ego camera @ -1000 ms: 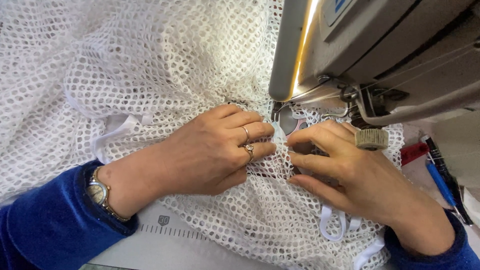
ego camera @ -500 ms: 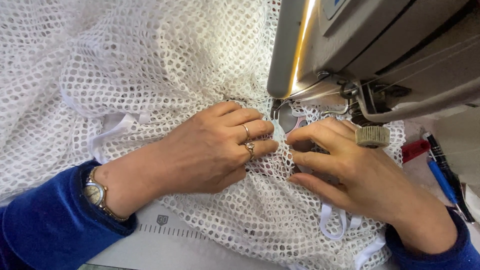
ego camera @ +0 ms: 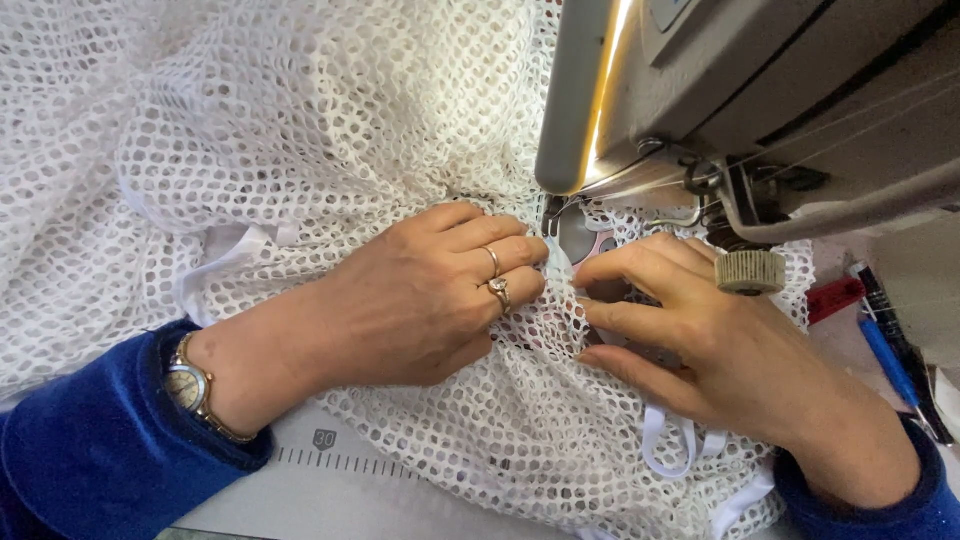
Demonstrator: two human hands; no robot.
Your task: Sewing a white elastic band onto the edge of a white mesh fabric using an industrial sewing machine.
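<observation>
Mesh fabric (ego camera: 330, 130), white and open-holed, covers most of the table (ego camera: 400, 495) in front of you, bunched in folds at the far left and running right under the head of the grey sewing machine (ego camera: 760, 90). Your left hand (ego camera: 420, 300) lies palm down on the mesh just left of the needle area, fingers (ego camera: 505, 245) curled and pressed into the cloth, so that grip is closed on the fabric; two rings (ego camera: 497, 275) show on those fingers, a gold wristwatch (ego camera: 190, 385) sits on the wrist, and a blue velvet sleeve (ego camera: 100, 450) covers the forearm at the near left. Your right hand (ego camera: 720, 350) rests on the mesh just right of the left one, nearly touching it, fingertips (ego camera: 590, 275) pinching a fold of the fabric right in front of the presser foot (ego camera: 575, 225); that grip is also closed on the mesh. A ribbed cream knob (ego camera: 750, 272) on the machine hangs just over the back of your right hand. White strap loops (ego camera: 675, 450) lie on the mesh near your right wrist, and another white strap (ego camera: 225, 255) shows beneath the mesh to the left of your left hand. A printed ruler scale (ego camera: 350, 462) runs along the bare table near your left forearm. At the far right, beside the machine, you can see a red object (ego camera: 835, 298) and a blue pen (ego camera: 890, 360).
</observation>
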